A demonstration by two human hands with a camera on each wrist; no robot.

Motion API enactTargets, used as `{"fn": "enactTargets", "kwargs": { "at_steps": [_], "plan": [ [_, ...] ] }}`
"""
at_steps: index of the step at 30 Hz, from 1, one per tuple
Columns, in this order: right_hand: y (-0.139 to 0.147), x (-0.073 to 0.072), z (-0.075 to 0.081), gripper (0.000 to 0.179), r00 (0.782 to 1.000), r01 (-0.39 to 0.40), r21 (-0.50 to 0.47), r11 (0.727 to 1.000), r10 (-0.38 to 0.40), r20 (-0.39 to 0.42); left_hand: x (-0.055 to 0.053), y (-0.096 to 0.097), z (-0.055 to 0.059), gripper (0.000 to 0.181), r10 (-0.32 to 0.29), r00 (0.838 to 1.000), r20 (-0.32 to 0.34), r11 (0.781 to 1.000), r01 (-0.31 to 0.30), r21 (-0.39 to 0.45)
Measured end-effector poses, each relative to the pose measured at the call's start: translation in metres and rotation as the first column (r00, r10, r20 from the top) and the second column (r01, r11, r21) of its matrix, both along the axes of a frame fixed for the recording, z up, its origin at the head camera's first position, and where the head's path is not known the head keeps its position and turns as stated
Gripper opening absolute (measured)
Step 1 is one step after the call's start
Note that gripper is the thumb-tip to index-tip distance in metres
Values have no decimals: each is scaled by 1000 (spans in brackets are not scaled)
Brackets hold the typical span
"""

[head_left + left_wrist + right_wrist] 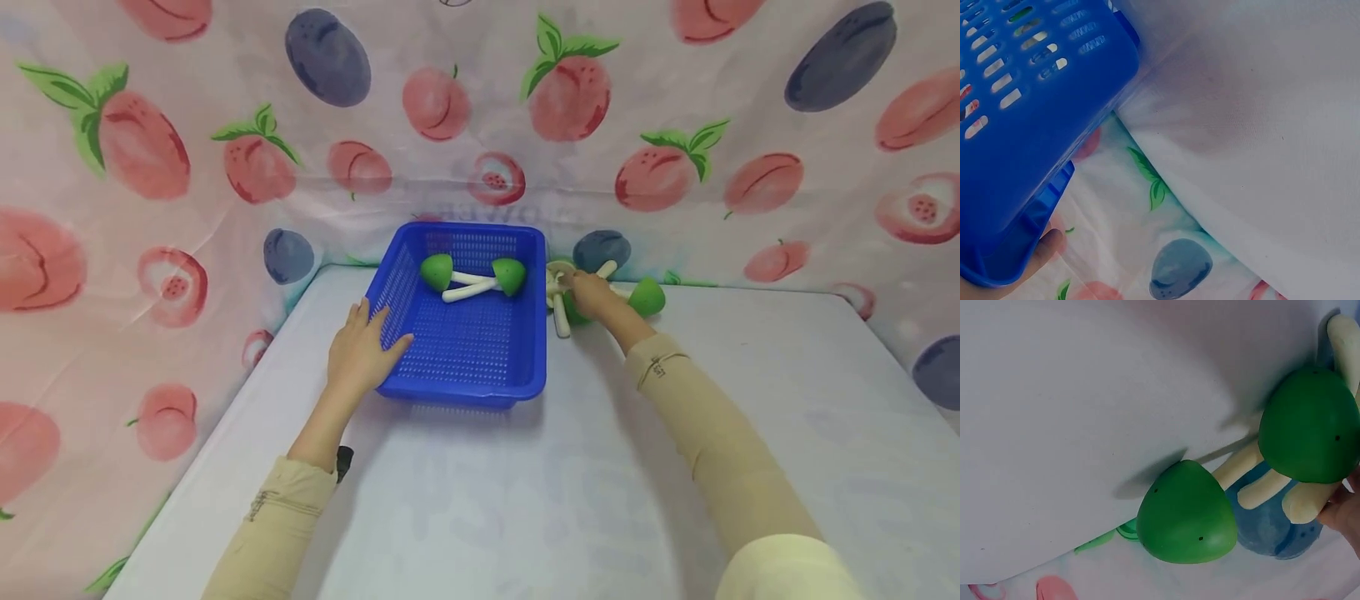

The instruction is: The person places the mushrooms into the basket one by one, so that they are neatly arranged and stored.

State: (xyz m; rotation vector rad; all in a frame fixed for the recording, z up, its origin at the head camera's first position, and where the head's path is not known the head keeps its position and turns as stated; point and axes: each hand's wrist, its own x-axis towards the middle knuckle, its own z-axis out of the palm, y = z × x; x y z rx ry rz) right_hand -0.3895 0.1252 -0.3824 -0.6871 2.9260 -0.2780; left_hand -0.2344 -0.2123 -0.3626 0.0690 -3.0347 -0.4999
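Two toy mushrooms with green caps and pale stems, one cap (509,277) at the right, lie crossed in the blue plastic basket (450,392). My left hand (360,350) touches the basket's left rim with spread, mostly straight fingers; in the left wrist view a fingertip (1047,245) shows by the rim. Just right of the basket, my right hand (592,296) pinches a toy mushroom among a small cluster, its fingers partly hidden. The right wrist view shows a large green cap (1310,428) next to the fingers, and another green-capped mushroom (1186,512) apart from them.
A white cloth (600,483) covers the table. Behind it and at the left hangs a fruit-printed curtain (420,167). The basket's right wall (538,317) stands between the mushrooms inside and the cluster outside.
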Motion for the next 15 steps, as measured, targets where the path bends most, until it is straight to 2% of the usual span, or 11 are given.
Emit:
{"fn": "enactTargets", "kwargs": {
  "at_steps": [4, 8, 11, 15],
  "plan": [
    [-2, 5, 2, 46, 995, 69, 36, 997, -72, 68, 1, -1, -2, 71, 1, 1000, 8, 1000, -1, 2],
    [2, 9, 5, 45, 986, 151, 29, 988, -152, 63, 0, 1, -2, 70, -10, 1000, -5, 1000, 10, 8],
    [3, 10, 4, 43, 984, 169, 14, 985, -170, 55, -1, 1, -1, 71, -9, 1000, -9, 1000, 9, 8],
    [1, 13, 2, 42, 986, 152, 11, 988, -152, 63, 1, 0, 0, 70, 5, 1000, -9, 1000, -5, 1]
  ]
}}
